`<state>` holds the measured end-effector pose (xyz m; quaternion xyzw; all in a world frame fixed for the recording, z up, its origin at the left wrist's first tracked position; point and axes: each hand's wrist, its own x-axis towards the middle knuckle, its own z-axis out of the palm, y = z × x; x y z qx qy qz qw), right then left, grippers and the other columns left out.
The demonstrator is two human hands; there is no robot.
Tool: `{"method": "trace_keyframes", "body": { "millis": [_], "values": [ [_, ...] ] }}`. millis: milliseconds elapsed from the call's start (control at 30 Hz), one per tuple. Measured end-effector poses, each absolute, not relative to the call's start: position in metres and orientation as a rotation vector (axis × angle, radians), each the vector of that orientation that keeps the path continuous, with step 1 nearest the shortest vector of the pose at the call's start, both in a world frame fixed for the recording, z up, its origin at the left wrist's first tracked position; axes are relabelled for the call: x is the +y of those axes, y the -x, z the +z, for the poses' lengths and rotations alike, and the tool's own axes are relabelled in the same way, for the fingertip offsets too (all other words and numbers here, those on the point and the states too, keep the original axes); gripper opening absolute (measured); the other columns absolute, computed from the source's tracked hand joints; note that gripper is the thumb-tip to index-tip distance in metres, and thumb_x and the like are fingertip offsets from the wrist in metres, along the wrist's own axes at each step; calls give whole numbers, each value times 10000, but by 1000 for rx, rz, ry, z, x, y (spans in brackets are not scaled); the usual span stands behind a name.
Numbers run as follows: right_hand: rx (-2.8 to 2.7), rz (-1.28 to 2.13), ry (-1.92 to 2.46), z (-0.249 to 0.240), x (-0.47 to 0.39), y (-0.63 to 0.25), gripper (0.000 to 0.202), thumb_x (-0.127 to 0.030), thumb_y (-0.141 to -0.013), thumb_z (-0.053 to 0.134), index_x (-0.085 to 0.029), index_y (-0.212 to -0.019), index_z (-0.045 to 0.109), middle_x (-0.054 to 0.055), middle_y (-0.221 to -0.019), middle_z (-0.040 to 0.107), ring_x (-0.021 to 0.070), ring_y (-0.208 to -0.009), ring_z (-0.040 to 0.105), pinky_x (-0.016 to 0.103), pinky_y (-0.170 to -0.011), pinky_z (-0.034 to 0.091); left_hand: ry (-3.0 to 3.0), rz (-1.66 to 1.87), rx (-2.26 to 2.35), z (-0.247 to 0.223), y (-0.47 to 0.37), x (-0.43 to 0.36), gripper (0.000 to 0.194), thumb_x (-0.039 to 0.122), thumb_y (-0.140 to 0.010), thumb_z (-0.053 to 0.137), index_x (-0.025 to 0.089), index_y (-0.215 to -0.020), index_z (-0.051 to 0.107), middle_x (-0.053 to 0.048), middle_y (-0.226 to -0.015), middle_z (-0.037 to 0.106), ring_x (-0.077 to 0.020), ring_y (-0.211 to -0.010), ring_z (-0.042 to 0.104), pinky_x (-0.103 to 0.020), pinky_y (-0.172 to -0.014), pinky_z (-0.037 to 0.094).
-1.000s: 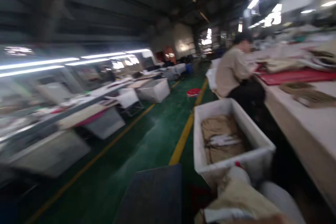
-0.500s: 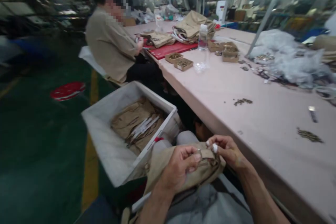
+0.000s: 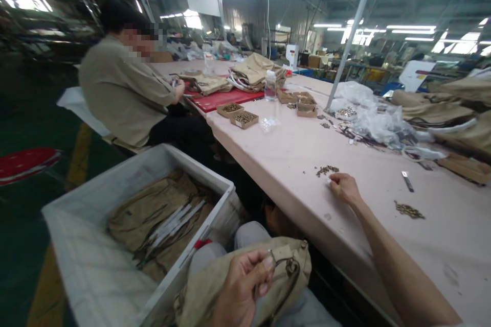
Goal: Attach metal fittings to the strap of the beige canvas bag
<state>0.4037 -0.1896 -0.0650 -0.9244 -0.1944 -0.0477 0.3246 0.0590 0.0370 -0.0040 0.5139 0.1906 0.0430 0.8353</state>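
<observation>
A khaki fabric bag (image 3: 284,283) lies across the lap. My left hand (image 3: 245,281) pinches a small metal piece at the end of a strap on the bag. My right hand (image 3: 345,189) is over the pink-topped table, its fingers pressed together right beside a small pile of brass-coloured parts (image 3: 327,169); whether anything is between the fingertips is too small to tell. Another pile of similar metal parts (image 3: 408,210) lies farther right, near a small metal tool (image 3: 407,182).
A white bin (image 3: 153,311) with khaki bags stands at the left. Beyond it sits a person (image 3: 118,87). The table (image 3: 261,150) bears open boxes of small parts (image 3: 244,119), a bottle (image 3: 270,86), plastic bags (image 3: 383,122) and a slanting pole (image 3: 351,36).
My right hand has left the bag and reached out to the pile on the table. My left hand stays at the strap. The view has shifted up and to the right.
</observation>
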Motion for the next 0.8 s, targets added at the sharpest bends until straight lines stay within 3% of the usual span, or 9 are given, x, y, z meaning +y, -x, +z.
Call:
{"method": "trace_keyframes", "body": {
  "millis": [200,400,600,800],
  "values": [
    [-546,-148,2562,-84,-163,-442,164,-298,-873,653,-161,-904,736,46,-868,743,144,-716,612,283,-713,469,-1060,104,478,-12,-48,39,421,483,-723,859,115,-658,666,10,-549,482,-75,-508,327,-241,-520,213],
    [-620,-109,2643,-98,-172,-443,192,-276,-809,613,-218,-813,796,52,-807,768,193,-720,653,284,-655,441,-1123,169,487,-10,-43,43,391,463,-770,834,102,-712,696,-3,-577,523,-72,-510,368,-229,-510,229],
    [-763,-17,2663,-108,-203,-438,295,-322,-821,630,-209,-1019,816,115,-983,790,258,-851,685,338,-735,465,-1091,191,527,-11,-37,45,369,403,-697,891,81,-778,731,2,-565,551,-58,-482,390,-208,-488,241],
    [-857,31,2651,-121,-216,-439,262,-260,-793,669,-167,-985,822,162,-976,778,222,-757,645,366,-727,434,-1132,201,535,-15,-33,46,365,400,-696,892,85,-762,719,7,-532,557,-58,-456,396,-210,-472,259]
  ]
}}
